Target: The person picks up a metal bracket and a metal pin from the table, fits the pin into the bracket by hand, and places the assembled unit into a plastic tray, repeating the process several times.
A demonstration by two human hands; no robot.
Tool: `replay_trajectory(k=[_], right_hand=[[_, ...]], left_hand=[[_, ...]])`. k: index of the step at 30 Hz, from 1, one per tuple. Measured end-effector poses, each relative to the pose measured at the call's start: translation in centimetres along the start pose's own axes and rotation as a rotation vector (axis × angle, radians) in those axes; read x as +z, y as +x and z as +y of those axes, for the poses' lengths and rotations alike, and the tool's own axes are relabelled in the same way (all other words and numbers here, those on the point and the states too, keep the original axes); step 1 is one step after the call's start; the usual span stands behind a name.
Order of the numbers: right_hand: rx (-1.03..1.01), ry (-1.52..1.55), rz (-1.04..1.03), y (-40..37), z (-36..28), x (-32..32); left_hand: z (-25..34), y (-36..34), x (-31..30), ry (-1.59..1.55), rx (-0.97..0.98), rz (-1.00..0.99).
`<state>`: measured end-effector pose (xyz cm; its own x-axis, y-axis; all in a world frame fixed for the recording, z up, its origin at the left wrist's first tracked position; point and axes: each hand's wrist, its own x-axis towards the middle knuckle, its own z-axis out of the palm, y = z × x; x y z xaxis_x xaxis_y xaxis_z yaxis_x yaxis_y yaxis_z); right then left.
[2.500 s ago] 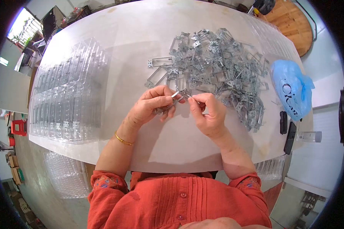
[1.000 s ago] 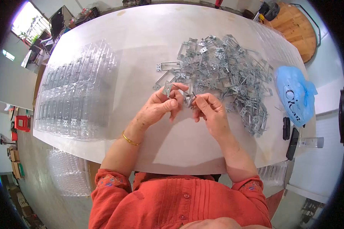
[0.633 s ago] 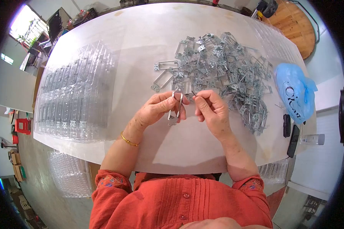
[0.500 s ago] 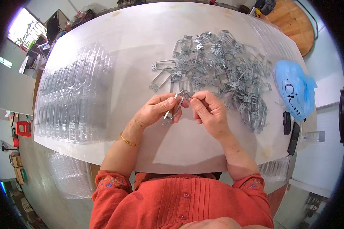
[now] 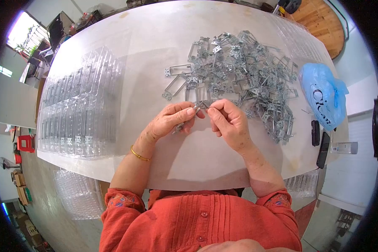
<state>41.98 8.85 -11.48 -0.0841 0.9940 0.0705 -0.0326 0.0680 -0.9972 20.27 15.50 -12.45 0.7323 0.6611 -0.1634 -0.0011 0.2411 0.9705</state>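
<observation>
Between my two hands is a small metal bracket [image 5: 179, 127], a rectangular frame like those in the heap. My left hand [image 5: 175, 119] pinches it between thumb and fingers, and its lower end pokes out beneath my palm. The thumb and forefinger of my right hand [image 5: 228, 122] close on the bracket's upper right end; the fingers cover the exact contact. Just beyond my hands lies a heap of loose grey metal brackets [image 5: 239, 80], several of them spread toward its left edge.
On the left of the white table [image 5: 151, 75] stands a clear plastic tray [image 5: 82, 105] holding brackets in rows. A blue plastic bag [image 5: 323, 95] lies at the right, near a black object [image 5: 323, 150] and a clear bottle [image 5: 344, 148]. More clear trays [image 5: 300, 40] sit at the back right.
The bracket has turned in my left hand, so its frame now shows more edge-on and less of it is visible. Both hands stay in nearly the same place.
</observation>
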Motion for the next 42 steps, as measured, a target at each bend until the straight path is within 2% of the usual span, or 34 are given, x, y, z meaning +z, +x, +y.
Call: replay_trajectory(k=[14,20,22,25,28,30,32,34,38,40,42], right_hand=[[-0.022,-0.006,0.021,-0.1,-0.1,0.0],[0.143,-0.032,0.017,-0.1,-1.3,0.2],[0.175,0.048,-0.042,0.1,-1.2,0.1],[0.241,0.198,-0.098,0.4,-0.6,-0.2],[0.276,0.188,-0.186,0.6,-0.4,-0.7],[0.285,0.16,-0.183,0.5,-0.5,-0.8],[0.293,0.132,-0.183,0.4,-0.6,-0.9],[0.263,0.007,-0.153,0.5,-0.5,-1.1],[0.212,0.046,-0.081,0.7,0.1,-1.3],[0.165,0.238,0.079,1.0,0.1,-1.6],[0.146,0.27,0.113,1.1,-0.1,-2.0]], left_hand=[[-0.5,0.2,-0.1,0.017,0.009,-0.005],[-0.5,0.0,-0.4,0.054,-0.009,0.038],[-0.5,-0.1,-0.3,0.1,-0.018,0.046],[-0.1,-0.1,0.0,0.127,-0.088,-0.01],[-0.1,0.0,0.1,0.229,-0.06,-0.009],[0.0,0.1,0.0,0.346,-0.06,-0.083],[0.4,0.0,0.6,0.333,-0.065,-0.081],[0.2,0.0,0.8,0.319,-0.074,-0.079],[-0.8,0.0,0.7,0.426,0.047,-0.164],[-0.4,0.0,0.8,0.474,0.087,-0.208],[0.2,-0.1,0.9,0.13,-0.097,-0.246]])
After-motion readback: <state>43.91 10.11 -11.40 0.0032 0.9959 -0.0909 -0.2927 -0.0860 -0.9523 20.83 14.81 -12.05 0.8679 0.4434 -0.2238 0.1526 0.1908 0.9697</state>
